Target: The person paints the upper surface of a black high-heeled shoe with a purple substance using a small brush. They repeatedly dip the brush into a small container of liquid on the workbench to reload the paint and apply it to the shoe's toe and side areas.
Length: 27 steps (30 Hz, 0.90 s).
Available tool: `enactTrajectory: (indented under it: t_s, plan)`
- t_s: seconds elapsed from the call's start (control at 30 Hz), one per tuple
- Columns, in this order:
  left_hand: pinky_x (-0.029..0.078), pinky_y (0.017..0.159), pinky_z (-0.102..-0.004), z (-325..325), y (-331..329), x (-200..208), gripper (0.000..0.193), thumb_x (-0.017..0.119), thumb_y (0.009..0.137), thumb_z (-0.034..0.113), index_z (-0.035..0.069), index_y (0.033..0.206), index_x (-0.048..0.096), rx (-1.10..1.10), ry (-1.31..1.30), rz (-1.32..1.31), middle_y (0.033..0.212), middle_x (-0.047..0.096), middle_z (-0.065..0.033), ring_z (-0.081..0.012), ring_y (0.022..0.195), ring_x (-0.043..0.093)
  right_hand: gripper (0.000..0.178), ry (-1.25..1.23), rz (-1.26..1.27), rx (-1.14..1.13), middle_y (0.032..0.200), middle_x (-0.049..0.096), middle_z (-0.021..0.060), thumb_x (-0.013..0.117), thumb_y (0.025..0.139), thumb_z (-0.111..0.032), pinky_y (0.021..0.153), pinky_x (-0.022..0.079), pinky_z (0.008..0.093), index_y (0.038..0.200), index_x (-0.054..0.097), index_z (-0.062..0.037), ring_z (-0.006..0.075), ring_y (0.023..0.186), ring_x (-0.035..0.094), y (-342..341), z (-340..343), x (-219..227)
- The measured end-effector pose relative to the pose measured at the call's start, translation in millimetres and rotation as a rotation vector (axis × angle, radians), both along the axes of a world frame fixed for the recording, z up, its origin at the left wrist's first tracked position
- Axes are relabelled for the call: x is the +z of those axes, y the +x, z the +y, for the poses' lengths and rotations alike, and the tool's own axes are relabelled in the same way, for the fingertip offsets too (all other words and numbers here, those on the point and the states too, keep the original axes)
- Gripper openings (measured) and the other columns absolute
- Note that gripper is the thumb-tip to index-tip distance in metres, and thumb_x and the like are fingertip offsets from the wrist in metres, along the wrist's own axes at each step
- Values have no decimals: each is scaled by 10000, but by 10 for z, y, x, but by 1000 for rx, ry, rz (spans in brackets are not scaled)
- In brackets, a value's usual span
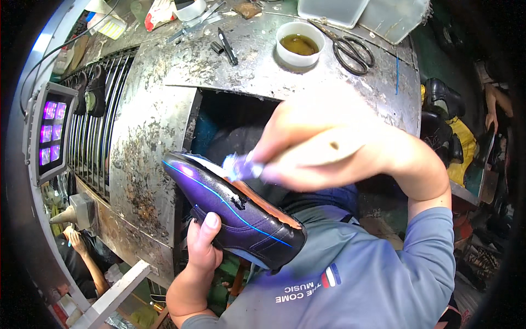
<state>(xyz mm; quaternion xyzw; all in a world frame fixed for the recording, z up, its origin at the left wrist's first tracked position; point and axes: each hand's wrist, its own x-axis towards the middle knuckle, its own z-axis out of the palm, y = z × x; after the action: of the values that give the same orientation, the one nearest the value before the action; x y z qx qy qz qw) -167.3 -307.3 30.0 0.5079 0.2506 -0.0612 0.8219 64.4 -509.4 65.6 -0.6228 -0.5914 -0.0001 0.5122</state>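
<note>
My left hand (204,238) grips a black shoe (233,211) by its side, thumb up on the leather. The shoe is tilted with its underside turned up and to the right. A blue line runs along its side, and the underside has a white part near the toe and an orange-brown strip toward the heel. Black patches mark the edge between them. My right hand (315,140) is closed around what looks like a small brush (242,166), bluish-white and smeared by motion. Its tip is at the edge of the shoe's underside; whether it touches cannot be told.
On the worn metal bench (148,137) stand a white cup (282,52) of yellowish liquid, black scissors (353,55) and a black marker (227,46). A purple-lit lamp (51,132) is at left, beside a rack (104,126) with dark shoes. Other people's hands (74,236) show at the edges.
</note>
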Motion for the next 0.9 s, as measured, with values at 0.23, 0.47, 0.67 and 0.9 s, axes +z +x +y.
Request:
enactTrajectory:
  t_s: [0.23,0.47,0.67,0.9]
  plan:
    - [481,1119,-469,-63,103,183,803,601,962,462,-73,1506,351,-118,88,46,1413,554,-237,-341,1297,597,129,-113,63,110,800,702,62,796,824,-137,604,576,358,940,759,-92,253,697,703,-200,153,13]
    - [492,1064,-421,-14,46,96,657,624,983,407,-55,1425,472,-41,132,28,1327,622,-182,-278,1210,636,133,-214,105,232,772,691,55,777,819,-158,575,555,372,925,744,-86,275,673,691,-235,92,74]
    - [505,1042,-407,-11,51,55,595,640,992,366,-51,1394,504,2,143,31,1271,655,-166,-256,1162,658,140,-252,60,286,769,675,68,760,819,-166,572,539,391,916,729,-70,300,672,676,-224,61,140]
    - [502,1051,-413,7,19,-43,598,617,1008,353,-50,1426,473,58,108,44,1304,635,-172,-256,1180,650,137,-353,80,354,766,661,76,757,825,-165,578,527,399,905,718,-62,306,676,669,-180,-32,274]
